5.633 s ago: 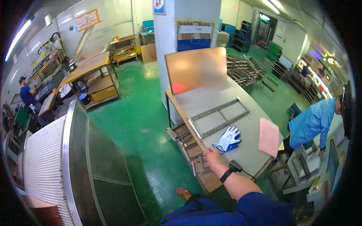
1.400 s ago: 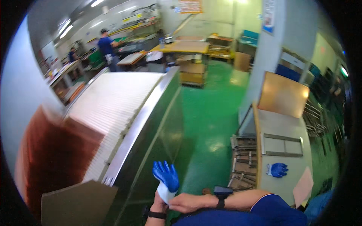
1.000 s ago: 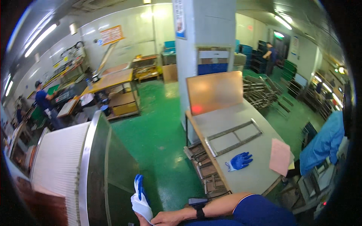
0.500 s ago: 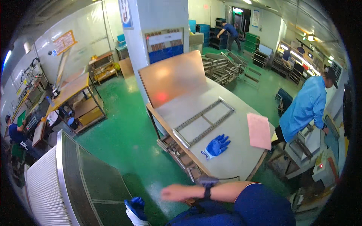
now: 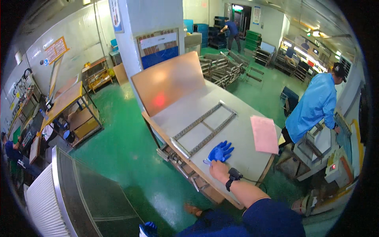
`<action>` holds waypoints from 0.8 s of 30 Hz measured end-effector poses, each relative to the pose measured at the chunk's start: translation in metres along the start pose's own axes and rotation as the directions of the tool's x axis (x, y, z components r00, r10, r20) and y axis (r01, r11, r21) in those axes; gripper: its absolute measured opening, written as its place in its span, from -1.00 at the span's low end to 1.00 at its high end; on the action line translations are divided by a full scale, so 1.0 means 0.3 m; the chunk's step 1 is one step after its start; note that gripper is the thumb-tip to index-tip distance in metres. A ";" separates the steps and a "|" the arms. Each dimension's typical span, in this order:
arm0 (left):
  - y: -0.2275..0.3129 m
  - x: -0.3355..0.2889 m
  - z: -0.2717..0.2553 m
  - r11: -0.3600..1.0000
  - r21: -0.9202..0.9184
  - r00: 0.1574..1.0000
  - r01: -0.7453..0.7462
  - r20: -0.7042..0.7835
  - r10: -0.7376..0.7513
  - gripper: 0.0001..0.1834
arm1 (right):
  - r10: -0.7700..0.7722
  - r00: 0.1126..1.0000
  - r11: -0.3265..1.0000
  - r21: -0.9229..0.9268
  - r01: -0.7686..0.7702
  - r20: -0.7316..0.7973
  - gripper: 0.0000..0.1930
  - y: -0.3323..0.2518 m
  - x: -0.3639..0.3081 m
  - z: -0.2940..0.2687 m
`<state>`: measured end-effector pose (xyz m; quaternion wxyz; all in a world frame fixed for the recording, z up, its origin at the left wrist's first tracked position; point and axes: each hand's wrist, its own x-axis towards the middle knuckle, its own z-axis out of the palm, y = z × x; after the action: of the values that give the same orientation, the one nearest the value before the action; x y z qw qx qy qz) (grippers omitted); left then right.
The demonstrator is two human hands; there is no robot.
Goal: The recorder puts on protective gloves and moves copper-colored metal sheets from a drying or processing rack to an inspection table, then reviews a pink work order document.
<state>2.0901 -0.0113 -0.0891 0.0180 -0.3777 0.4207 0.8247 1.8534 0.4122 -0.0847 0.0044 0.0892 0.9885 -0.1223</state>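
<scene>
A blue-coated work glove lies on the pale tabletop, its fingers pointing away from me. My bare right hand, with a black band and small device on the wrist, is at the glove's pale cuff, fingers closed on it. The fingertips are partly hidden from view. At the bottom edge my left hand wears a similar blue glove with a white cuff. Most of that hand is cut off, so its fingers cannot be read. Beyond the glove rests a rectangular metal frame with a crossbar.
A copper-coloured sheet leans at the table's far side by a pillar. Pink sheets lie at the right. A ribbed white-and-dark rack stands left. A person in blue works at the right; other people are farther off.
My right hand has moved from in front of my body up and forward to the glove's cuff on the table. My left hand has dropped lower, mostly out of the picture.
</scene>
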 end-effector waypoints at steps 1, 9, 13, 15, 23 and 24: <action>0.013 -0.011 0.011 1.000 0.023 0.999 0.011 0.033 -0.012 -0.35 | 0.012 0.999 0.999 0.029 -0.013 0.032 -0.70 0.015 0.013 0.007; 0.083 -0.158 0.106 0.930 0.295 0.976 -0.218 0.049 0.213 -0.57 | -0.312 0.922 0.930 0.270 0.247 0.228 -0.76 -0.313 -0.060 -0.303; 0.178 -0.239 0.329 0.656 0.557 0.853 -0.510 0.229 0.469 -0.67 | -0.742 0.553 0.669 0.367 0.646 0.379 -0.77 -0.493 -0.195 -0.242; 0.191 -0.262 0.388 0.569 0.559 0.788 -0.604 0.309 0.532 -0.71 | -0.838 0.410 0.545 0.497 0.675 0.361 -0.77 -0.592 -0.295 -0.233; 0.113 -0.210 0.171 0.251 0.828 0.849 -0.501 0.415 0.326 -0.75 | -0.911 0.264 0.410 0.778 0.477 0.318 -0.76 -0.738 -0.492 -0.146; 0.112 -0.228 0.179 0.250 0.827 0.844 -0.504 0.410 0.345 -0.78 | -0.909 0.269 0.413 0.778 0.473 0.319 -0.76 -0.733 -0.499 -0.122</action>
<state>2.0946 0.0247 -0.0031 0.0302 -0.1144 0.8852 0.4499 1.9621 0.1851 0.0083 0.3055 -0.4379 0.7422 -0.4052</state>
